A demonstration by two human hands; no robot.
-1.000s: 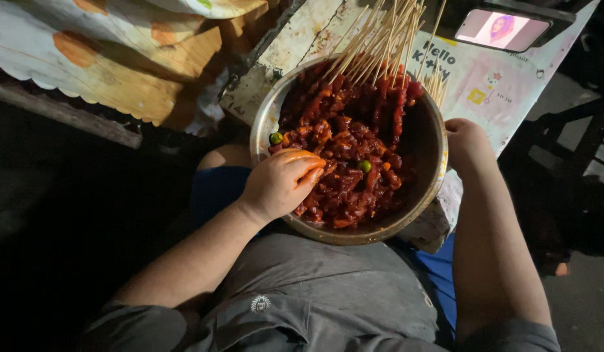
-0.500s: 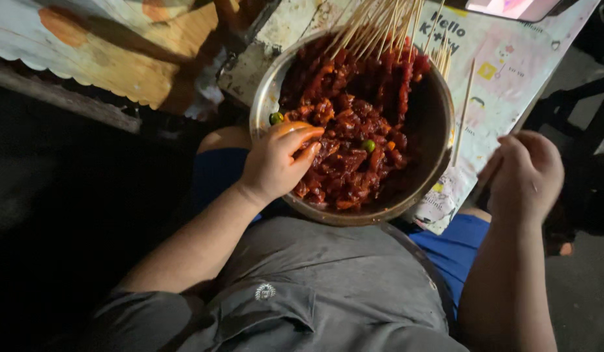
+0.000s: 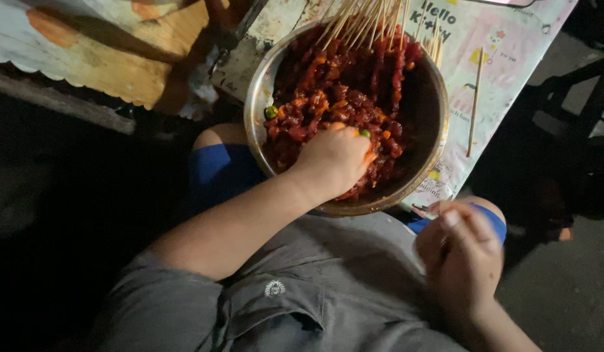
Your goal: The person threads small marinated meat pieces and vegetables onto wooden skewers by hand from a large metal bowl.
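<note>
The left hand (image 3: 334, 156) is down in the big metal bowl (image 3: 432, 98), fingers curled into the red marinated meat chunks (image 3: 328, 104), so that grip looks clenched on a piece, though I can't see which one. The bowl sits at the edge of the worktop (image 3: 511, 58), almost over the lap, with a bundle of bamboo skewers (image 3: 367, 19) leaning on the far rim and 1 loose skewer (image 3: 475, 98) lying just beside it. The right hand (image 3: 462, 251) hangs low by the knee, blurred; can't tell if it holds anything. I'd pinch just 1 firm chunk and keep the slippery sauce off the stick hand. Versus half a second back, the left hand went deeper into the meat, and the right dropped away from the worktop.
</note>
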